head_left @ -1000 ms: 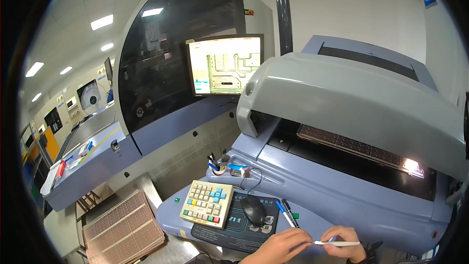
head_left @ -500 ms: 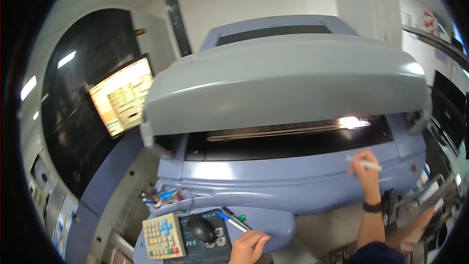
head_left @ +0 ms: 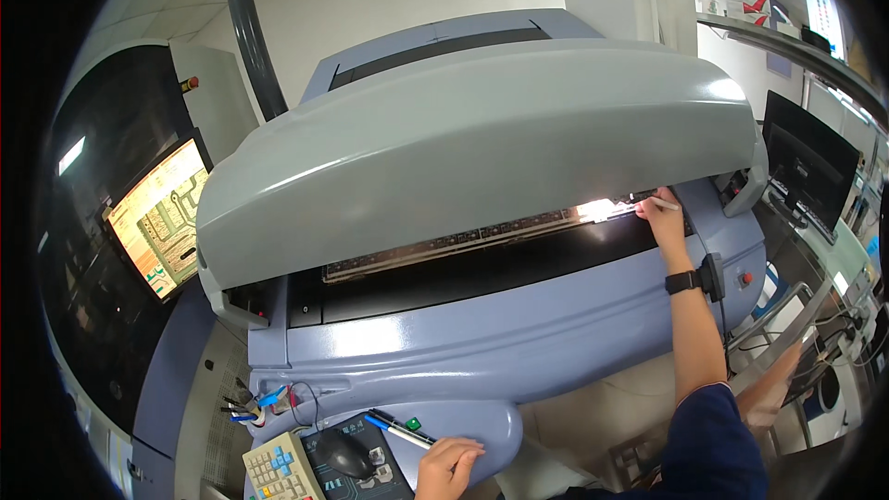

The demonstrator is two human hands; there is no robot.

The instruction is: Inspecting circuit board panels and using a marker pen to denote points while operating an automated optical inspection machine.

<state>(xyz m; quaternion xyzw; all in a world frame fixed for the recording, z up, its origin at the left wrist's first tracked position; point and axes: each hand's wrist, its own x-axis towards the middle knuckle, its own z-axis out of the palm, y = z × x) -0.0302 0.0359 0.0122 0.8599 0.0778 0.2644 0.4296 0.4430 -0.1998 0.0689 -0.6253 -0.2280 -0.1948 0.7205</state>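
Note:
My right hand (head_left: 658, 209) reaches to the right end of the machine's dark bed. Its fingers are closed round a slim white pen (head_left: 664, 205), beside a brightly lit patch on a long, patterned circuit-board strip (head_left: 482, 239). Part of the strip is hidden under the grey hood (head_left: 482, 153). My left hand (head_left: 448, 468) rests loosely curled on the small blue ledge (head_left: 495, 435), with nothing visible in it. Just beyond its fingers lie a blue-capped marker (head_left: 394, 428) and a dark pen. To its left, a black mouse (head_left: 344, 454) sits on a dark mouse pad (head_left: 394, 477).
A beige keypad (head_left: 281, 470) stands left of the mouse. Pens and small tools (head_left: 264, 401) are bunched above it. A lit monitor (head_left: 165, 218) shows a board pattern at left. A red button (head_left: 746, 279) sits on the machine's right side, near a black monitor (head_left: 811, 167).
My right hand has moved up and forward with the white pen, from the machine's blue front edge to the lit strip. My left hand stays on the ledge. The whole view has shifted.

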